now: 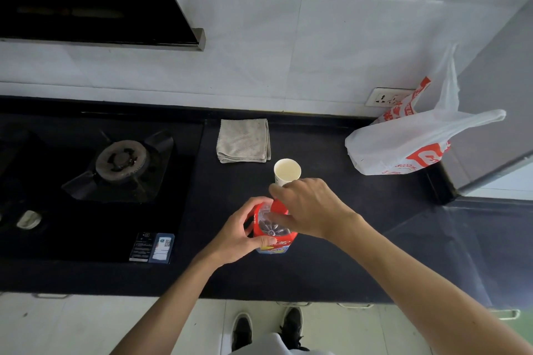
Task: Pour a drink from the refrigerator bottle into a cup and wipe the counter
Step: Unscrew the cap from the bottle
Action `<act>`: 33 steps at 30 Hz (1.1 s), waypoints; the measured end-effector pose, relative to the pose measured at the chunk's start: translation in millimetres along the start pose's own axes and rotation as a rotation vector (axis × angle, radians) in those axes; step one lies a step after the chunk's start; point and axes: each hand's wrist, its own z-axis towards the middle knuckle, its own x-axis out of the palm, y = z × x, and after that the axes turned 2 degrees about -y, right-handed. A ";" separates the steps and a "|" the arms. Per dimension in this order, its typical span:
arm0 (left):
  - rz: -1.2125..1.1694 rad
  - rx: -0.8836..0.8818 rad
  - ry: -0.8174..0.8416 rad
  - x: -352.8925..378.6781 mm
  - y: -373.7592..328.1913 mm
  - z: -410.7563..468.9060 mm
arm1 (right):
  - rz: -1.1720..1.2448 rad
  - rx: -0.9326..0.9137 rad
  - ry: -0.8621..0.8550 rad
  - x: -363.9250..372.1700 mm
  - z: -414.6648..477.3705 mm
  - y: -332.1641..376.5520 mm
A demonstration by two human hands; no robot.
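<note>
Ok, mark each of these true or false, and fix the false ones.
1. The left hand holds the red-labelled bottle in its grip. True.
2. The paper cup lies tipped on its side. False: it stands upright behind the bottle.
3. The grey cloth lies folded near the wall. True.
4. The plastic bag sits on the gas stove. False: it sits at the counter's right end, by the wall socket.
</note>
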 end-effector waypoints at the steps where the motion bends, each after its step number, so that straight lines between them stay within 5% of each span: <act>1: 0.000 -0.002 0.000 -0.2 -0.3 -0.4 | 0.038 -0.007 0.011 1.5 0.7 -0.7; 9: -0.016 -0.043 -0.020 1.9 1.5 -0.2 | -0.003 -0.256 0.129 -11.0 -1.3 -11.1; 21: 0.010 -0.060 -0.033 2.9 -1.0 -0.8 | -0.030 -0.152 -0.184 17.9 12.3 14.0; 28: -0.019 -0.038 -0.020 2.4 1.2 -1.3 | 0.146 -0.010 -0.037 13.6 -6.0 -13.1; 33: -0.077 -0.064 -0.031 4.1 2.7 -0.6 | 0.300 -0.078 -0.016 10.3 -12.8 -24.8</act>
